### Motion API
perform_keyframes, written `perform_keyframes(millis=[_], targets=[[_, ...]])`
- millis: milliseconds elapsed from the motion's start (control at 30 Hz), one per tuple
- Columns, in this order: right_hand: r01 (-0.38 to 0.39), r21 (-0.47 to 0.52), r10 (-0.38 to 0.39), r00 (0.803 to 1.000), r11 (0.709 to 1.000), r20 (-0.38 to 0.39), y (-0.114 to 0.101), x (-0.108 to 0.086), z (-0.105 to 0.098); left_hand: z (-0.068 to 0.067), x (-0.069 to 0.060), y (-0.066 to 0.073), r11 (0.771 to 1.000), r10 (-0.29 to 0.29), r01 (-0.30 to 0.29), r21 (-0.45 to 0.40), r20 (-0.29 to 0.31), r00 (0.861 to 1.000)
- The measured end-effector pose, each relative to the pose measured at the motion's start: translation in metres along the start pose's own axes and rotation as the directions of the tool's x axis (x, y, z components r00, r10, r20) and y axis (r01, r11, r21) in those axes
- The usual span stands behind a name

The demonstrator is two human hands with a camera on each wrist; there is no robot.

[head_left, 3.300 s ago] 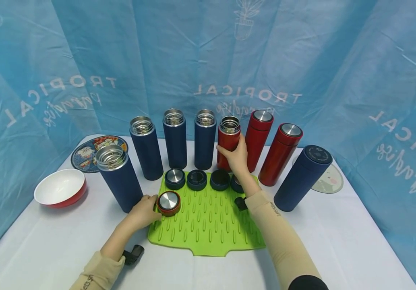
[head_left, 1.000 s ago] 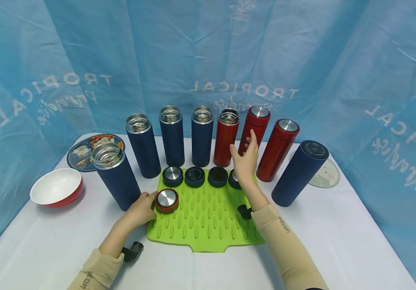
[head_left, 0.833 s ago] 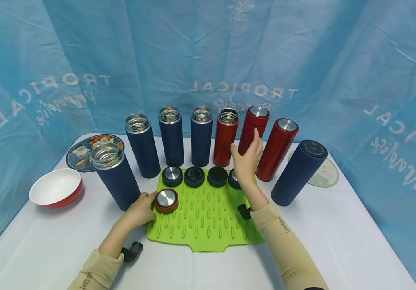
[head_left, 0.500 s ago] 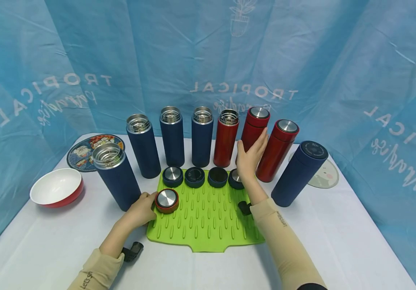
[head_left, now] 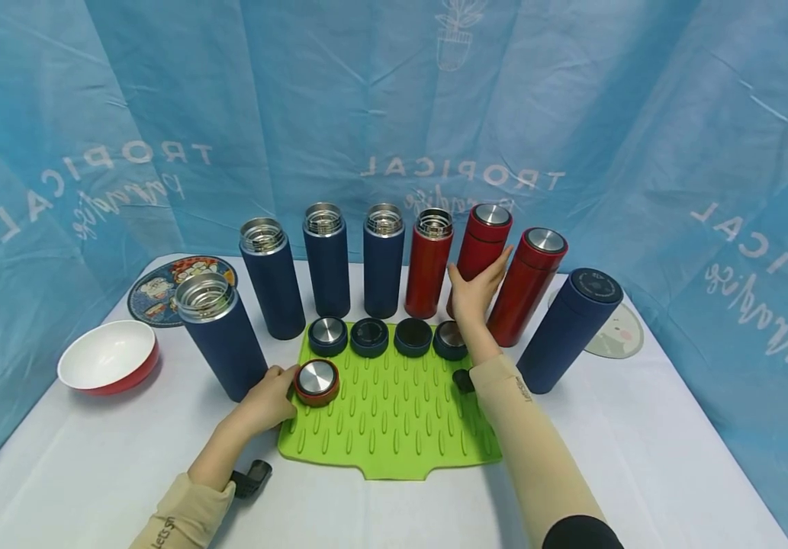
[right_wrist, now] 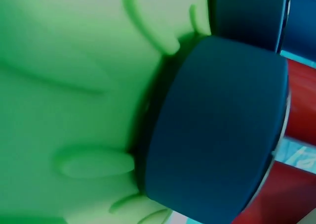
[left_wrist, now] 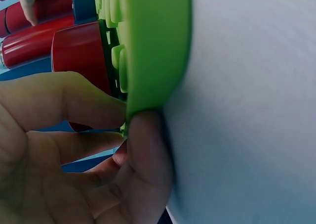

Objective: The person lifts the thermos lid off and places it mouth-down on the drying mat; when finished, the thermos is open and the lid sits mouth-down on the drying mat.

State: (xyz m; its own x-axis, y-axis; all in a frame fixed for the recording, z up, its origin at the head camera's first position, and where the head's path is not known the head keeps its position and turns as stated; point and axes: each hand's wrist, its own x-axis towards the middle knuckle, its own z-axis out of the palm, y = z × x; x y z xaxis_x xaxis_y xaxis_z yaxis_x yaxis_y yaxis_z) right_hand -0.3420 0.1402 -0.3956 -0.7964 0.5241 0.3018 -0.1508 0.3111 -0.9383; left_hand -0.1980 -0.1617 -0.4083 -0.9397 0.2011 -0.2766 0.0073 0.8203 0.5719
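Note:
My left hand [head_left: 266,400] pinches the left edge of the green mat [head_left: 394,427] between thumb and fingers, as the left wrist view shows. Just right of it, a red cap with a silver top [head_left: 317,377] sits on the mat. My right hand [head_left: 474,297] is at the rear red bottle with a silver-topped lid [head_left: 481,248], thumb to its left and fairly straight fingers to its right. Whether it bears on the bottle is unclear. Left of that stands a red bottle without a lid [head_left: 427,267]. The nearest navy cap [right_wrist: 212,130] fills much of the right wrist view.
Navy bottles without lids [head_left: 328,267] stand at left and centre. At right are another lidded red bottle [head_left: 522,290] and a lidded navy bottle [head_left: 565,335]. Navy caps [head_left: 369,338] line the mat's back edge. A bowl [head_left: 108,357] and a patterned round mat [head_left: 160,293] lie left.
My right hand has left the lidless red bottle and moved right to the lidded one, its thumb and fingers now on either side. My left hand has stayed at the mat's edge.

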Motion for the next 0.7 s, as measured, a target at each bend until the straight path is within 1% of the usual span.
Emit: perform_keyframes(millis=[233,433,700], targets=[[-0.046,-0.001,0.046,0.998,0.999,-0.041,0.0041,0.0061,0.003,0.0001,-0.0009,-0.0003,1.0,0.005,-0.005,-0.012,-0.006,1.0],[-0.047,-0.002,0.047,0.998,0.999,-0.051,0.0014,0.0048,0.001,0.001,-0.0006,-0.0003,1.0,0.009,-0.009,-0.007,-0.011,1.0],[-0.044,0.012,0.045,0.998,0.999,-0.046,-0.0042,0.0006,0.0005,0.0007,0.0,-0.001,1.0,0.006,-0.006,-0.009,-0.01,1.0]])
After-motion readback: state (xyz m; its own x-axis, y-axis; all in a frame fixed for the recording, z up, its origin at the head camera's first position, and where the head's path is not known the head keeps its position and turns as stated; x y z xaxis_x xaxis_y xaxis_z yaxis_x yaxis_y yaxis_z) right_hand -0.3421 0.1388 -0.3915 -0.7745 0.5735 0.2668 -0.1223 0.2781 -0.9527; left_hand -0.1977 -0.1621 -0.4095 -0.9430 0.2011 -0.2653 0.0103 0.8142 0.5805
